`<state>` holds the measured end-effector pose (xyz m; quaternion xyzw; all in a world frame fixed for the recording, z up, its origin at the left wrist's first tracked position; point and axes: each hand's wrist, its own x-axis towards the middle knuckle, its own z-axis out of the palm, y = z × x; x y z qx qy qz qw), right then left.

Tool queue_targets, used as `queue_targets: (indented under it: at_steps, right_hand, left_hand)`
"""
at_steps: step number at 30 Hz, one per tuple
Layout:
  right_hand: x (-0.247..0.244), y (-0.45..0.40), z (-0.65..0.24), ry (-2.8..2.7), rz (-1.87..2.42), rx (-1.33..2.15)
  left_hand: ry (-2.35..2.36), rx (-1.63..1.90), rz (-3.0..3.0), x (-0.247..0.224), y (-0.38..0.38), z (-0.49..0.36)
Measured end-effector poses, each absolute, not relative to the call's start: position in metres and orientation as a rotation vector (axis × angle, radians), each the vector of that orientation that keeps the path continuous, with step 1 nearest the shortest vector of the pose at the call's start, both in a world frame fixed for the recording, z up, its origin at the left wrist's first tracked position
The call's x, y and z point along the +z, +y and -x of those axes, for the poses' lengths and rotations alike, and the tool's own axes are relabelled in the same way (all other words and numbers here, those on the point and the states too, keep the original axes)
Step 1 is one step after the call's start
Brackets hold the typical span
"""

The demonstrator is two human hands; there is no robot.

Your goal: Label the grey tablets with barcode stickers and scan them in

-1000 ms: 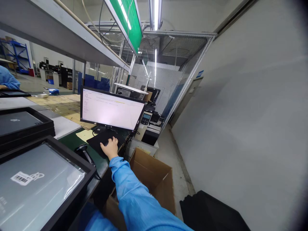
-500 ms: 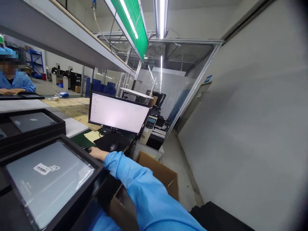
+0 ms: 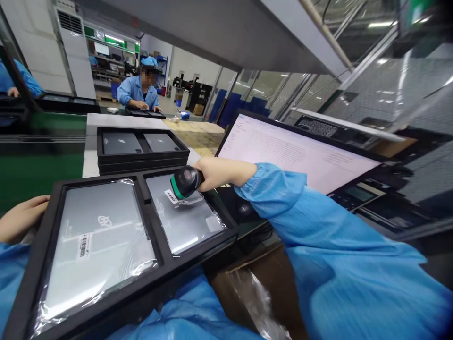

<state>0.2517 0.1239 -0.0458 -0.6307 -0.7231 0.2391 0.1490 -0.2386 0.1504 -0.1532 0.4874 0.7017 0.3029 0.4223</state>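
Left hand (image 3: 19,218): rests against the left rim of the near tray, fingers loosely curled on the edge; it seems to steady the tray rather than clamp it.
Near tray (image 3: 141,178): black, two compartments, tilted toward the viewer at the desk edge.
Left tablet (image 3: 97,236): grey, film-wrapped, in the left compartment; barcode label facing up.
Right tablet (image 3: 184,219): grey, film-wrapped, in the right compartment; its barcode label (image 3: 171,196) lies at the top left corner.
Barcode scanner (image 3: 186,182): black with a green band, head just above that label, pointed down at it.
Right hand (image 3: 217,172): fingers closed around the scanner grip.
Far tray stack (image 3: 141,158): black trays with two more tablets, behind the near tray.
Monitor (image 3: 300,153): lit, showing a pale window, at right.
Co-worker (image 3: 138,89): blue smock, seated at a far desk.
Step in hand, as judged: scanning the right tablet's label.
Next move, as judged: hold the scanner head steady over the label, then carry it left to the other tablet's label.
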Motion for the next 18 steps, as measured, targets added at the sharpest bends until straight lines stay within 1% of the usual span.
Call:
queue_targets:
  at_steps: [6, 10, 14, 16, 18]
  right_hand:
    - [-0.042, 0.128, -0.219, -2.295, 1.783, 0.576]
    - [-0.034, 0.126, -0.222, -2.358, 1.744, 0.502]
    - [-0.033, 0.138, -0.259, -2.015, 1.811, 0.269]
    - [-0.045, 0.141, -0.282, -1.713, 1.962, 0.284]
    - [-0.070, 0.133, -0.299, -1.452, 2.107, 0.379]
  left_hand:
    - [1.728, 0.815, -1.182, -0.155, 0.151, 0.237]
    - [1.726, 0.795, -1.159, -0.154, 0.150, 0.238]
    - [1.715, 0.834, -1.162, -0.155, 0.149, 0.240]
    - [1.742, 0.812, -1.218, -0.153, 0.147, 0.238]
    - [1.854, 0.773, -1.410, -0.146, 0.147, 0.229]
